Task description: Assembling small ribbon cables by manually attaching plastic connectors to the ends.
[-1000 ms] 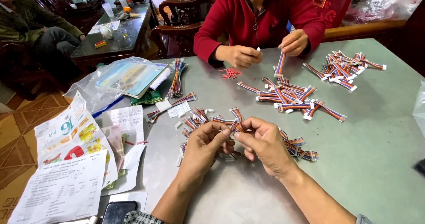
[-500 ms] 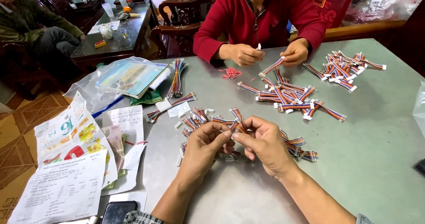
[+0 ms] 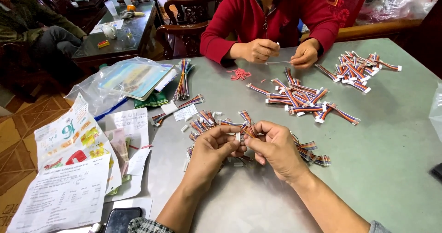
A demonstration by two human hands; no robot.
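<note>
My left hand point(image 3: 214, 150) and my right hand point(image 3: 275, 147) meet fingertip to fingertip over the grey table point(image 3: 391, 159). Together they pinch one short multicoloured wire harness with a white connector point(image 3: 244, 132). Under and around my hands lies a loose pile of similar wire harnesses point(image 3: 207, 120), with more harnesses point(image 3: 313, 151) at my right wrist. Across the table a person in a red jacket point(image 3: 271, 16) holds a thin wire between both hands point(image 3: 281, 58).
More harness piles lie mid-table point(image 3: 299, 99) and far right point(image 3: 359, 69). A bundle of loose wires point(image 3: 183, 78), a clear plastic bag with papers point(image 3: 129, 81), printed sheets point(image 3: 69, 177) and a dark phone point(image 3: 122, 219) sit to the left. Red scraps point(image 3: 239, 74) lie near the other person.
My hands have stayed in place, working the same harness. The person opposite has put down a harness and now stretches a thin wire between both hands.
</note>
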